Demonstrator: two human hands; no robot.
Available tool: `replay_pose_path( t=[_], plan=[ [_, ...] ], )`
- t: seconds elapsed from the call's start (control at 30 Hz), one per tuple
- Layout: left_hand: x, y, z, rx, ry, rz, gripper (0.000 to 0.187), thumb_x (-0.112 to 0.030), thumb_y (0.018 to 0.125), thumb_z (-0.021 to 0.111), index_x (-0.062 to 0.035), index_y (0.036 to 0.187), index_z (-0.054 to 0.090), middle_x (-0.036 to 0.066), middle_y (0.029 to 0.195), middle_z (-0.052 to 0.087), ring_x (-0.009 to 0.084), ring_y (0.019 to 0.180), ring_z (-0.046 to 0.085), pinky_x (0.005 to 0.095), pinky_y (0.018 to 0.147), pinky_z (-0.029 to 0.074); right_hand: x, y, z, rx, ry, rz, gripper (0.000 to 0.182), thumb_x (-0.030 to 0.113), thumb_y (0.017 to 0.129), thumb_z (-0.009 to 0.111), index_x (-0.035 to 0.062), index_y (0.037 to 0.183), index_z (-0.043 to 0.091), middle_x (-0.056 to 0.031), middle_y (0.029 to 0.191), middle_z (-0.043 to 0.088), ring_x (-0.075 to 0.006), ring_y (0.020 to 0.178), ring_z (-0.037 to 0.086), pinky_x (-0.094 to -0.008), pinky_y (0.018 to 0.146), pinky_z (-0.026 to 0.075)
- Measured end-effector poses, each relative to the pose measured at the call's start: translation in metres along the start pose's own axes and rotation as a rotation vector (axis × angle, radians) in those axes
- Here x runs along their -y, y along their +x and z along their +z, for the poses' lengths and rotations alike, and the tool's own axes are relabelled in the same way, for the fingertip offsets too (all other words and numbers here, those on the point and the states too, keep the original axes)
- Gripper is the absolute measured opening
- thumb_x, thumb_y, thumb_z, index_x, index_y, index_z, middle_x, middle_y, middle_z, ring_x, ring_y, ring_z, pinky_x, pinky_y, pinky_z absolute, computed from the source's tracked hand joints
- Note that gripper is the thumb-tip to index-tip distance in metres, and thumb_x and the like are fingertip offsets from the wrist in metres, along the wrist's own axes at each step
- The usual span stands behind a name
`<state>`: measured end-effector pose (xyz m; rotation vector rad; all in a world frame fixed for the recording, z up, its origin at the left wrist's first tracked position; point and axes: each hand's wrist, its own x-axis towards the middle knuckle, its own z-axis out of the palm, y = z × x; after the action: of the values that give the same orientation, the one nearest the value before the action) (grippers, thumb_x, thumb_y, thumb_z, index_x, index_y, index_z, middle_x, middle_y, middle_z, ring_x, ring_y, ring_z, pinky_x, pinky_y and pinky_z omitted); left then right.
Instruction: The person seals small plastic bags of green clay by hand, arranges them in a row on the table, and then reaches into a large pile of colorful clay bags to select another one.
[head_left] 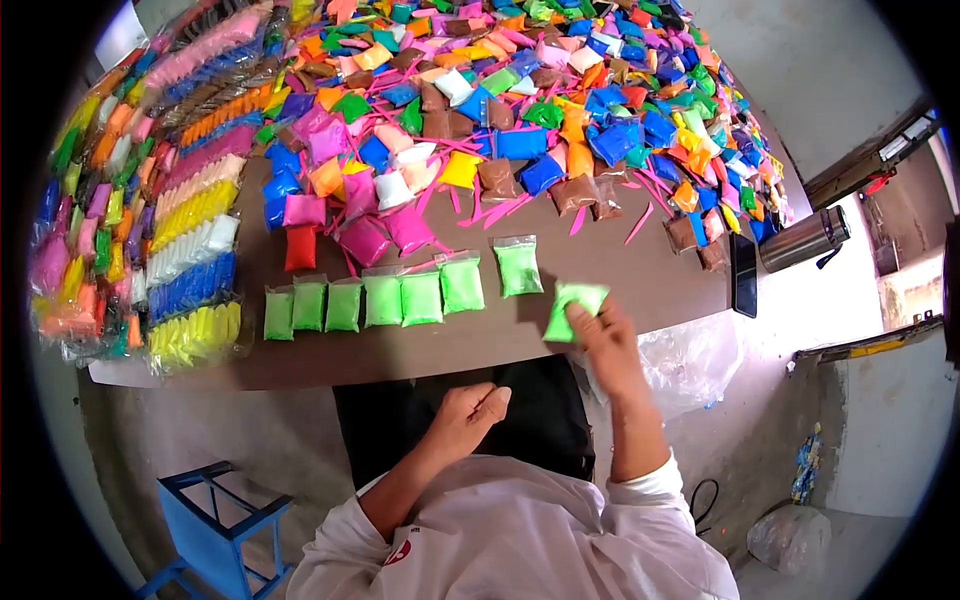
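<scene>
My right hand (612, 345) is closed on a light green clay packet (562, 318), pinching its right side near the table's front edge. To its left another green packet (518, 269) lies apart on the brown table (540, 345). Farther left, several more green packets stretch in a row, from one beside the gap (461, 285) to one at the left end (279, 314). Over my lap, my left hand (468, 415) is curled into a fist, short of the table edge, with nothing visible in it.
A large heap of coloured packets (520, 145) and pink plastic sticks (638, 224) covers the back. Stacked bundles (195, 275) line the left side. At right are a phone (743, 275), a steel flask (803, 240) and a clear plastic bag (690, 365). A blue stool (210, 525) stands lower left.
</scene>
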<state>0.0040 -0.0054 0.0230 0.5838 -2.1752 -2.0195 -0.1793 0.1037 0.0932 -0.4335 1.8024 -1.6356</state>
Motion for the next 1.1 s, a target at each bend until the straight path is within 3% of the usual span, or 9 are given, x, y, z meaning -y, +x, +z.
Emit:
replay_pose_path(
  t=[0.17,0.4,0.5,0.57,0.7,0.77,0.9,0.97,1.1],
  plan=[
    [0.036,0.002,0.007,-0.058,0.008,-0.111,0.044,-0.029,0.096,0.053,-0.0007,0.063,0.045,0.001,0.054,0.036,0.0093,0.053,0.033,0.0290,0.049,0.033,-0.021,0.068,-0.045,0.011,-0.421,-0.147,0.028,0.013,0.084,0.061,-0.0029,0.107,0.059,-0.0078,0.084,0.064,-0.0144,0.076,0.058,-0.0317,0.066,0.046],
    [0.121,0.000,-0.006,-0.260,-0.009,-0.313,0.042,-0.030,0.096,0.054,-0.0040,0.064,0.050,-0.003,0.057,0.045,0.0064,0.055,0.040,0.0258,0.051,0.036,-0.044,0.103,-0.028,-0.063,-0.408,-0.297,0.035,0.018,0.081,0.068,-0.0051,0.105,0.058,-0.0168,0.074,0.061,-0.0221,0.067,0.059,-0.0340,0.063,0.045],
    [0.147,0.001,-0.013,-0.280,-0.117,-0.376,0.036,-0.027,0.097,0.053,-0.0041,0.069,0.053,-0.002,0.059,0.048,0.0069,0.055,0.044,0.0251,0.051,0.037,-0.040,0.101,-0.029,-0.051,-0.476,-0.366,0.041,0.021,0.080,0.071,-0.0043,0.109,0.057,-0.0192,0.081,0.063,-0.0286,0.072,0.061,-0.0373,0.066,0.047],
    [0.156,0.002,-0.015,-0.275,-0.171,-0.395,0.031,-0.021,0.097,0.050,-0.0044,0.072,0.054,-0.001,0.060,0.050,0.0081,0.054,0.046,0.0253,0.051,0.037,-0.024,0.096,-0.030,-0.009,-0.751,-0.333,0.049,0.022,0.078,0.073,-0.0038,0.115,0.055,-0.0214,0.088,0.064,-0.0355,0.079,0.062,-0.0413,0.070,0.048],
    [0.141,0.006,-0.016,-0.274,-0.194,-0.382,0.029,-0.020,0.097,0.049,-0.0044,0.073,0.053,-0.001,0.060,0.050,0.0078,0.054,0.045,0.0252,0.050,0.037,-0.004,0.092,-0.026,0.077,-0.880,-0.235,0.051,0.023,0.076,0.074,-0.0029,0.116,0.056,-0.0223,0.103,0.062,-0.0390,0.090,0.060,-0.0432,0.076,0.048],
    [0.136,0.007,-0.018,-0.260,-0.140,-0.386,0.029,-0.022,0.098,0.049,-0.0044,0.075,0.054,-0.001,0.059,0.050,0.0074,0.054,0.045,0.0252,0.050,0.036,0.000,0.086,-0.019,-0.152,-0.975,-0.417,0.049,0.023,0.076,0.073,-0.0011,0.115,0.058,-0.0214,0.114,0.058,-0.0384,0.098,0.057,-0.0424,0.082,0.047],
    [0.145,0.006,-0.020,-0.248,-0.145,-0.422,0.029,-0.023,0.098,0.049,-0.0043,0.076,0.054,-0.001,0.059,0.050,0.0075,0.054,0.046,0.0253,0.050,0.036,0.013,0.079,-0.005,-0.153,-0.951,-0.707,0.048,0.018,0.079,0.071,0.0018,0.122,0.056,-0.0207,0.126,0.051,-0.0373,0.112,0.051,-0.0414,0.090,0.045],
    [0.143,0.006,-0.018,-0.276,-0.224,-0.430,0.030,-0.023,0.097,0.050,-0.0043,0.074,0.054,0.000,0.059,0.050,0.0081,0.054,0.047,0.0258,0.050,0.037,0.010,0.078,0.008,-0.016,-0.931,-0.827,0.046,0.019,0.080,0.069,0.0039,0.122,0.057,-0.0191,0.127,0.052,-0.0382,0.115,0.049,-0.0431,0.094,0.042],
    [0.142,0.007,-0.020,-0.254,-0.179,-0.413,0.032,-0.024,0.097,0.050,-0.0039,0.072,0.053,0.000,0.059,0.050,0.0085,0.054,0.047,0.0257,0.051,0.037,-0.015,0.076,0.029,-0.026,-1.104,-0.918,0.039,0.020,0.080,0.065,0.0051,0.116,0.059,-0.0151,0.125,0.053,-0.0364,0.115,0.048,-0.0462,0.089,0.042]
  ],
)
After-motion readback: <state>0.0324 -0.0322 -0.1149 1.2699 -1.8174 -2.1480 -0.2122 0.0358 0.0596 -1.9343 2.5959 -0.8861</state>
